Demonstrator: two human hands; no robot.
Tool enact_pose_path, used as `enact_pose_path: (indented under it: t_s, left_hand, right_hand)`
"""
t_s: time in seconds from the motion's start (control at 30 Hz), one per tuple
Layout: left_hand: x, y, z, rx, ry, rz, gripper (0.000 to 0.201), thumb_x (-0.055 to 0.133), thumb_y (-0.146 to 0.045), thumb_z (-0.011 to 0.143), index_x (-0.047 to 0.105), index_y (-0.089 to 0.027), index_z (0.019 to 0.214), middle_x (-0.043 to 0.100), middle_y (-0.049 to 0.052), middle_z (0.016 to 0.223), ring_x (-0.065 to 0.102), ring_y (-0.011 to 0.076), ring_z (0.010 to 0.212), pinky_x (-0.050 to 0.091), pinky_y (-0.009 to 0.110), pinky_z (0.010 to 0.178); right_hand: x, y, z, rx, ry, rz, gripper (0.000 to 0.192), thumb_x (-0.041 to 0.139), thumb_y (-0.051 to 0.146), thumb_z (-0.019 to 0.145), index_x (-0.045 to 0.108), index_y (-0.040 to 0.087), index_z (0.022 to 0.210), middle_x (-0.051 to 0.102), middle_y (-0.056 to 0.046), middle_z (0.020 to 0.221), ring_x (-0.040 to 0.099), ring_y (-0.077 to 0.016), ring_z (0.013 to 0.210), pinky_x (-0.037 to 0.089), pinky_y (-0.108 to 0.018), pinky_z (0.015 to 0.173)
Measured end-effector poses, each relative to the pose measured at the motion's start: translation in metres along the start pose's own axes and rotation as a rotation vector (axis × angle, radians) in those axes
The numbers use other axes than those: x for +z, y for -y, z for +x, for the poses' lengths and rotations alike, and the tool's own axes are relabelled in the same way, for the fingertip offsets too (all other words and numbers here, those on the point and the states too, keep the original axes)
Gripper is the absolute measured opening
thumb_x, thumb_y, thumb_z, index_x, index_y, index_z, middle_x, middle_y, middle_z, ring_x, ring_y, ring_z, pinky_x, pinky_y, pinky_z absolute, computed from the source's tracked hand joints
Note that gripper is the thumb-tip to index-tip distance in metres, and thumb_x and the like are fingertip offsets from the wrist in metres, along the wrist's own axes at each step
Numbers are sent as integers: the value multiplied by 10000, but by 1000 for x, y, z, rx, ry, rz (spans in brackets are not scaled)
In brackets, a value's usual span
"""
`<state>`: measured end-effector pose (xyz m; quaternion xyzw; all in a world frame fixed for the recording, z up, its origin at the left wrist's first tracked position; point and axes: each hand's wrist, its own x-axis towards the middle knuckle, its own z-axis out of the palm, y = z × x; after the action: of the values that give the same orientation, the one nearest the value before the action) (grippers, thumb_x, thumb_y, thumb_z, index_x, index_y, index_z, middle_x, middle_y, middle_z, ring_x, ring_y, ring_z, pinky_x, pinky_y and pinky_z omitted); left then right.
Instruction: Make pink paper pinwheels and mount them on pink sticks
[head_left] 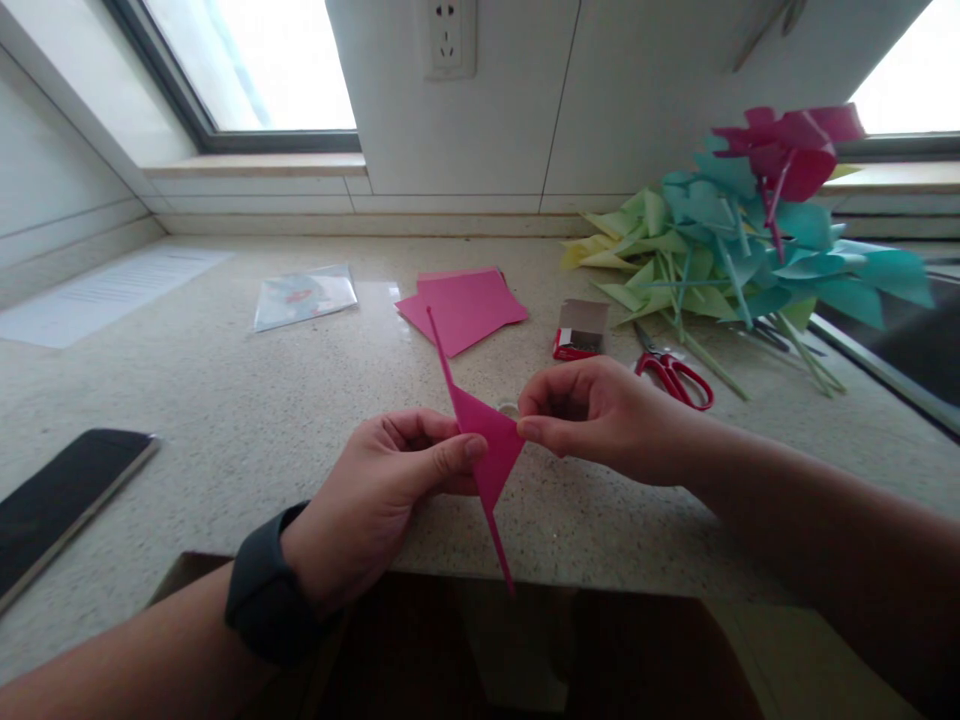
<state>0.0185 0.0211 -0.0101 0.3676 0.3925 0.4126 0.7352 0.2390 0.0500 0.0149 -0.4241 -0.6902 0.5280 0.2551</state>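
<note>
A pink paper sheet (491,450) is folded or bent, with a triangular flap facing me and thin edges reaching up and down. My left hand (409,465), wearing a black wristband, pinches it near the middle between thumb and fingers. My right hand (592,415) pinches the flap's right corner between thumb and index finger. Just behind the right fingertips, a pale round object (508,410) is partly hidden. Farther back lies a small pile of pink paper squares (469,308). An open small red box (579,340) and red-handled scissors (673,378) lie beyond my right hand.
Green, blue, yellow and pink paper pinwheels (757,230) are heaped at the back right, beside a dark sink (900,335). A phone (67,500) lies at left. A clear packet (306,297) and printed sheet (112,290) lie farther back. The counter's front edge (600,583) is close.
</note>
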Motion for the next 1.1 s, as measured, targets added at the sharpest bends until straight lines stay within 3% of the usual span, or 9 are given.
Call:
enact_pose_path:
  t_s: [0.37,0.77,0.97,1.1]
  left_hand:
    - [0,0,1,-7,68,4,82,799,-196,826,780,-144,887,789,53,891,734,141,781,617,264,807]
    - [-1,1,2,5,113,2,205,770,-195,861,784,-174,1064,790,63,974,716,118,840,582,215,832]
    - [-2,2,2,6,71,10,197,815,-202,815,787,-153,1004,785,62,927,700,102,779,577,192,780]
    - [-3,4,3,23,104,14,270,821,-195,813,767,-167,1076,773,43,915,696,80,781,555,141,744]
  right_hand:
    - [2,-3,1,21,-11,-20,184,694,341,831,638,176,775,561,34,638,464,-93,555,327,-237,501]
    - [7,-6,3,11,-46,-15,197,675,351,840,638,171,770,549,28,637,446,-92,551,311,-241,486]
    - [11,-3,2,-25,-58,31,182,674,334,846,609,172,792,538,35,653,451,-90,567,322,-231,493]
    - [18,0,3,-32,-54,109,242,709,389,833,627,168,890,586,17,710,501,-104,609,377,-233,528]
